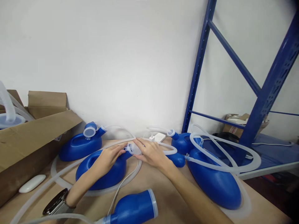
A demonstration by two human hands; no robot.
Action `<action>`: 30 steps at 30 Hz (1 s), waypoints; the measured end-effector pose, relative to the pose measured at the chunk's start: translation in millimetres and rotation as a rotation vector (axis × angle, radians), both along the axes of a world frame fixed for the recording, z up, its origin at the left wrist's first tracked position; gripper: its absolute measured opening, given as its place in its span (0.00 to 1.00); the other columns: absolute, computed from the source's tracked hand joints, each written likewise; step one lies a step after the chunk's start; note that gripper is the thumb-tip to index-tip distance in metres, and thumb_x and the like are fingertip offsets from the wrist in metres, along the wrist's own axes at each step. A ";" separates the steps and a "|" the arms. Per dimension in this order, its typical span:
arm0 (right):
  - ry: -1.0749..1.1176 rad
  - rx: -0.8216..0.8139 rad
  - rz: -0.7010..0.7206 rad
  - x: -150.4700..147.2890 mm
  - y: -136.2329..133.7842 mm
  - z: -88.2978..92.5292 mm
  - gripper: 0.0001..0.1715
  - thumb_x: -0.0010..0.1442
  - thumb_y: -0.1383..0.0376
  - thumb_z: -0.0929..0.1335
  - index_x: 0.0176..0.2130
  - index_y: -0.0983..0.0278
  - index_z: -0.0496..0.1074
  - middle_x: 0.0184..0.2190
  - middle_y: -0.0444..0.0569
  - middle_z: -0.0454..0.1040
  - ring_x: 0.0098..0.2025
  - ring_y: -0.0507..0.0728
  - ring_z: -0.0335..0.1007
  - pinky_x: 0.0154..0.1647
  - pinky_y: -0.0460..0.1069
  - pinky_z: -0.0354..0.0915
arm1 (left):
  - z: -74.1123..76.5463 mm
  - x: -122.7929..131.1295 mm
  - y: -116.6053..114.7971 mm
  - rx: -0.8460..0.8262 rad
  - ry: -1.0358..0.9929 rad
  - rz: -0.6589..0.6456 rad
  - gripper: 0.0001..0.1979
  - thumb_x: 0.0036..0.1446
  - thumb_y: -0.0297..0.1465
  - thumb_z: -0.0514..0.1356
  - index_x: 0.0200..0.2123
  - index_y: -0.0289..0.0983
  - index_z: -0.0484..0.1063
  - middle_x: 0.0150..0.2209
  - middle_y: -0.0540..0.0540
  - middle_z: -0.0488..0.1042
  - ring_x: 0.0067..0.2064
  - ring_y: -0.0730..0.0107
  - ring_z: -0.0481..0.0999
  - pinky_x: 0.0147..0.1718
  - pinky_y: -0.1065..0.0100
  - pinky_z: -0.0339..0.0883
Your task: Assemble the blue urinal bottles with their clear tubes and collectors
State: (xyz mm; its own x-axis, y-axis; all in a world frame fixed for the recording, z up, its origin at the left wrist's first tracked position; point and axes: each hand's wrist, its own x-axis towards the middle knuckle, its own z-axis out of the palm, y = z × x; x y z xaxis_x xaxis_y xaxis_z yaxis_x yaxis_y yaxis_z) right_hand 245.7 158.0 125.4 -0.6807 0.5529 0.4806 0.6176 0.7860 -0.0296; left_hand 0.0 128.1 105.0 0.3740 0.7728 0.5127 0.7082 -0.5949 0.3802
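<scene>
The left hand (109, 157) is lying flat on the blue bottle (102, 175) mid-table (163, 193), grip wide and holding nothing. The right hand (151, 154) is covering the clear cap (133, 150) at the bottle's neck; I cannot tell its grip, or whether the cap is seated. A clear tube (93, 193) is circling the bottle.

Both forearms are bare, and a round metal-cased watch (55, 203) sits behind the left hand (107, 158).
</scene>
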 end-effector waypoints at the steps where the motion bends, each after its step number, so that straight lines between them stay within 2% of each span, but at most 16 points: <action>1: -0.018 0.018 -0.005 -1.1 0.8 -0.4 0.36 0.66 0.56 0.71 0.67 0.64 0.62 0.64 0.67 0.67 0.59 0.74 0.72 0.55 0.66 0.70 | 0.4 -0.2 0.3 -0.006 0.004 0.007 0.24 0.71 0.43 0.49 0.63 0.42 0.70 0.63 0.43 0.73 0.63 0.52 0.74 0.62 0.53 0.66; 6: -0.143 -0.042 0.068 0.4 8.4 4.2 0.41 0.68 0.53 0.69 0.71 0.65 0.56 0.65 0.64 0.67 0.63 0.73 0.69 0.60 0.66 0.67 | 7.0 0.0 -1.1 -0.035 0.032 0.023 0.24 0.71 0.42 0.49 0.60 0.37 0.74 0.61 0.41 0.75 0.62 0.48 0.74 0.63 0.53 0.65; 10: -0.173 -0.076 0.125 -3.0 11.1 10.1 0.40 0.70 0.50 0.65 0.72 0.63 0.54 0.68 0.63 0.64 0.67 0.71 0.63 0.65 0.65 0.61 | 9.3 -1.4 0.3 -0.046 0.051 -0.017 0.22 0.71 0.39 0.50 0.58 0.38 0.75 0.62 0.41 0.74 0.64 0.51 0.72 0.64 0.52 0.63; 14: -0.182 -0.033 0.099 -25.0 6.8 7.4 0.48 0.63 0.41 0.68 0.69 0.66 0.58 0.62 0.67 0.68 0.60 0.73 0.70 0.57 0.65 0.69 | 5.0 -3.1 5.4 -0.038 0.078 -0.052 0.21 0.70 0.34 0.49 0.59 0.39 0.74 0.64 0.42 0.71 0.65 0.56 0.70 0.66 0.54 0.62; 16: -0.203 0.015 0.034 -37.4 4.0 2.7 0.49 0.63 0.43 0.69 0.69 0.69 0.56 0.58 0.69 0.70 0.56 0.73 0.73 0.51 0.64 0.72 | 2.9 -3.7 7.2 -0.037 0.077 -0.060 0.22 0.69 0.33 0.49 0.58 0.38 0.75 0.64 0.42 0.71 0.65 0.56 0.70 0.65 0.55 0.62; 18: -0.205 0.024 -0.018 -45.1 1.4 -1.1 0.46 0.66 0.47 0.69 0.69 0.70 0.55 0.57 0.68 0.71 0.56 0.72 0.73 0.51 0.64 0.72 | 2.9 -4.5 7.5 -0.060 0.072 -0.060 0.23 0.66 0.30 0.49 0.58 0.37 0.75 0.63 0.41 0.72 0.65 0.56 0.71 0.65 0.55 0.63; 21: -0.184 -0.054 -0.041 -46.0 -3.2 -0.3 0.42 0.68 0.49 0.67 0.68 0.70 0.55 0.58 0.68 0.72 0.58 0.72 0.72 0.53 0.63 0.69 | 6.8 -6.2 4.9 -0.112 0.017 -0.060 0.24 0.63 0.28 0.49 0.60 0.38 0.72 0.63 0.42 0.73 0.64 0.56 0.72 0.65 0.55 0.62; 24: -0.147 -0.142 -0.045 -43.3 -8.3 5.8 0.41 0.68 0.50 0.68 0.67 0.71 0.54 0.57 0.68 0.73 0.57 0.72 0.73 0.51 0.61 0.68 | 12.2 -8.0 1.1 -0.214 -0.065 -0.034 0.21 0.64 0.31 0.50 0.57 0.39 0.71 0.59 0.42 0.77 0.59 0.55 0.75 0.62 0.54 0.65; 27: -0.049 -0.213 -0.083 -44.7 -11.0 9.2 0.43 0.62 0.51 0.73 0.63 0.69 0.56 0.50 0.63 0.78 0.51 0.71 0.77 0.46 0.58 0.68 | 14.6 -9.2 -1.3 -0.308 -0.101 -0.031 0.17 0.61 0.30 0.52 0.51 0.39 0.70 0.53 0.42 0.80 0.55 0.55 0.78 0.56 0.54 0.69; 30: 0.063 -0.311 -0.139 -48.4 -10.5 6.4 0.41 0.54 0.50 0.77 0.56 0.65 0.60 0.42 0.55 0.79 0.46 0.69 0.78 0.42 0.55 0.66 | 14.4 -9.8 -2.0 -0.293 -0.071 -0.087 0.18 0.59 0.30 0.55 0.53 0.38 0.71 0.55 0.40 0.79 0.55 0.55 0.78 0.57 0.55 0.69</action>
